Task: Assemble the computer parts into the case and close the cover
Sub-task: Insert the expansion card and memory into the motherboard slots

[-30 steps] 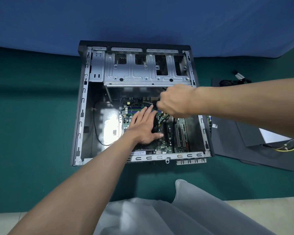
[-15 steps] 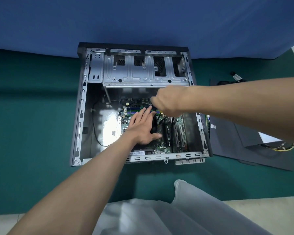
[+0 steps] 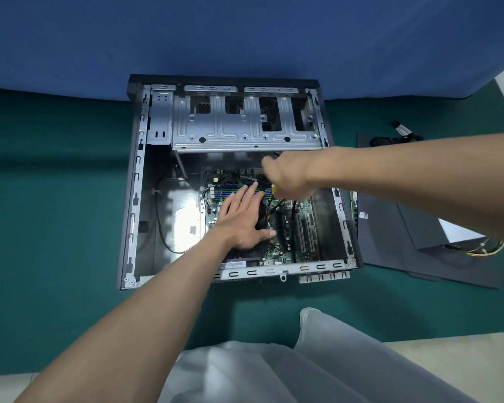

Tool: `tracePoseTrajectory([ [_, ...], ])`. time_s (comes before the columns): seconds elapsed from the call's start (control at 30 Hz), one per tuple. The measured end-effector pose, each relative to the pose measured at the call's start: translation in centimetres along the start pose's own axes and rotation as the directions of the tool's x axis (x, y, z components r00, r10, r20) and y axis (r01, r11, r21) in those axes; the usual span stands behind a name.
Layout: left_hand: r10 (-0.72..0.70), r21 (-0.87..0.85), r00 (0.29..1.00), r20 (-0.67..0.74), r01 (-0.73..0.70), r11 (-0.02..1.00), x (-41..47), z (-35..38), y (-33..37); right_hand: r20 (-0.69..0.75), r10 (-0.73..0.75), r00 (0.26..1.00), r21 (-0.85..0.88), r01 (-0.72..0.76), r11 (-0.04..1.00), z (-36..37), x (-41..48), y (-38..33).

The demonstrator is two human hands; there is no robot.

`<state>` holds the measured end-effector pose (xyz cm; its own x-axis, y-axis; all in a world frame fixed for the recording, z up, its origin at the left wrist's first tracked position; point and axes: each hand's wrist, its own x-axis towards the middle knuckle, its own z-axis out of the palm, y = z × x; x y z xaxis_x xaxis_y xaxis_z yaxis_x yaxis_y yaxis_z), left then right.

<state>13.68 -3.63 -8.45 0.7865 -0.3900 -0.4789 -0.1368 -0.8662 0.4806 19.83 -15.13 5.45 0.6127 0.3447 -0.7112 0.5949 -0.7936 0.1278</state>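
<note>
1. Lower centre of frame: pale-clothed lap, just short of the near rail of the case, which lies open side up on the green mat.
2. Right of frame, well apart from the case: dark cover flat on the mat, not yet fitted.
3. Centre frame, inside the case: left hand laid flat on the motherboard, fingers straight and spread, gripping nothing, tips at the memory slots (long axis left to right across the frame).
4. Just beyond and right of those fingertips: right hand, blurred, fingers curled round a dark piece flecked with yellow; plug or tool, cannot tell. Black cables trailing down-frame from beneath.
5. Judged: upper right of the board directly under that fist, nearer the right hand than the left; probably a short downward push, with the left bracing.
6. Farthest, upper centre: bare metal drive cage.
</note>
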Motion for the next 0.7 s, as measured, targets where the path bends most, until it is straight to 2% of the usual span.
tracePoseTrajectory([
  [0.03,-0.001,0.001,1.0,0.001,0.001,1.0,0.0,0.0,0.0,-0.085,-0.088,0.993,-0.227,0.066,0.972,0.1,-0.3,-0.2],
  [0.07,-0.002,-0.001,1.0,-0.001,0.002,1.0,0.0,-0.1,0.1,-0.165,-0.192,0.967,-0.419,0.108,0.901,0.1,-0.7,-0.3],
  [0.1,-0.001,-0.003,1.0,-0.003,0.001,1.0,0.1,-0.1,0.1,-0.212,-0.291,0.933,-0.521,0.144,0.841,0.2,-0.9,-0.2],
  [0.13,0.0,-0.002,1.0,-0.005,0.0,1.0,0.1,-0.1,0.2,-0.229,-0.357,0.906,-0.545,0.185,0.818,0.5,-0.9,-0.1],
  [0.17,0.001,0.003,1.0,-0.006,-0.001,1.0,0.1,-0.1,0.2,-0.232,-0.359,0.904,-0.525,0.194,0.829,0.8,-0.9,-0.1],
  [0.2,0.002,0.008,1.0,-0.009,-0.002,1.0,0.1,-0.1,0.1,-0.246,-0.315,0.917,-0.44,0.184,0.879,0.9,-0.8,-0.2],
  [0.27,0.006,0.007,1.0,-0.008,-0.005,1.0,0.1,0.0,0.0,-0.224,-0.057,0.973,-0.062,0.044,0.997,0.6,-0.4,-0.4],
  [0.3,0.006,-0.001,1.0,-0.006,-0.006,1.0,0.1,0.0,0.0,-0.146,0.087,0.985,0.121,-0.069,0.99,0.3,0.0,-0.4],
  [0.33,0.007,-0.009,1.0,-0.005,-0.007,1.0,0.1,0.1,-0.1,-0.073,0.166,0.983,0.222,-0.146,0.964,-0.1,0.4,-0.4],
  [0.37,0.007,-0.014,1.0,-0.005,-0.007,1.0,0.1,0.1,-0.1,-0.039,0.18,0.983,0.226,-0.166,0.96,-0.5,0.7,-0.4],
  [0.5,0.008,0.003,1.0,-0.005,-0.008,1.0,0.2,0.1,0.0,0.019,0.037,0.999,-0.014,-0.037,0.999,-0.9,0.1,-0.6],
  [0.53,0.008,0.012,1.0,-0.005,-0.008,1.0,0.2,0.0,0.0,-0.015,-0.02,1.0,-0.118,0.018,0.993,-0.7,-0.2,-0.6],
  [0.57,0.007,0.016,1.0,-0.007,-0.007,1.0,0.2,0.0,0.0,-0.072,-0.099,0.992,-0.273,0.076,0.959,-0.5,-0.5,-0.6],
  [0.63,0.003,0.019,1.0,-0.009,-0.003,1.0,0.2,0.0,0.0,-0.183,-0.321,0.929,-0.53,0.182,0.828,-0.1,-0.8,-0.5],
  [0.67,0.0,0.018,1.0,-0.005,0.0,1.0,0.2,0.0,0.0,-0.203,-0.4,0.894,-0.566,0.226,0.793,0.1,-0.8,-0.4],
  [0.7,0.001,0.015,1.0,-0.002,-0.001,1.0,0.1,0.0,0.0,-0.21,-0.418,0.884,-0.554,0.244,0.796,0.4,-0.9,-0.2],
])
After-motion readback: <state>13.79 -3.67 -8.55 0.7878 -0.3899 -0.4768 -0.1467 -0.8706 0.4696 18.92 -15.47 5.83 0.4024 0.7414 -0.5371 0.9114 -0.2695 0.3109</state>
